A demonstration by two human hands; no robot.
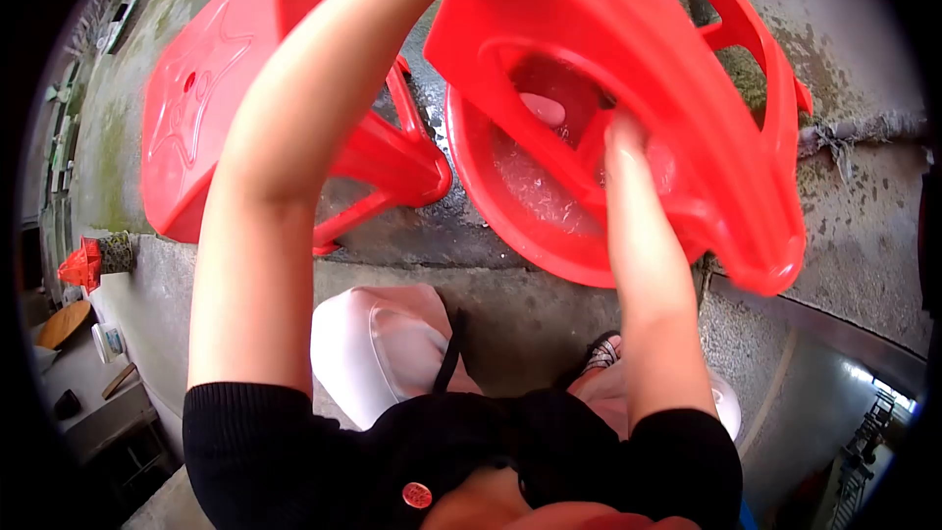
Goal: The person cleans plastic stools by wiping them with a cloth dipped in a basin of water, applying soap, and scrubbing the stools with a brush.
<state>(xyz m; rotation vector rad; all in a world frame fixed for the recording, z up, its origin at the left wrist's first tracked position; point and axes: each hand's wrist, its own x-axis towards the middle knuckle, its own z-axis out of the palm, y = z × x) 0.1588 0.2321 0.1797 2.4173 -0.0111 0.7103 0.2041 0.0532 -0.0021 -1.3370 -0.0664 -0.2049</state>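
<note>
A red plastic stool (638, 29) is tilted over a red basin (530, 236) at the upper right. The basin holds water, and a pinkish oval object (543, 110) shows inside it. My left arm reaches up to the top of the tilted stool; the hand itself is mostly cut off at the frame's upper edge, its fingers unseen. My right hand (623, 128) is down among the stool's legs above the basin, its fingers hidden and blurred.
Another red stool (211, 88) with a star pattern on its seat lies on its side at the left. A grey pipe (868, 130) runs along the ground at the right. My feet and pale-covered knees are below the basin. A red bag (80, 265) is at the far left.
</note>
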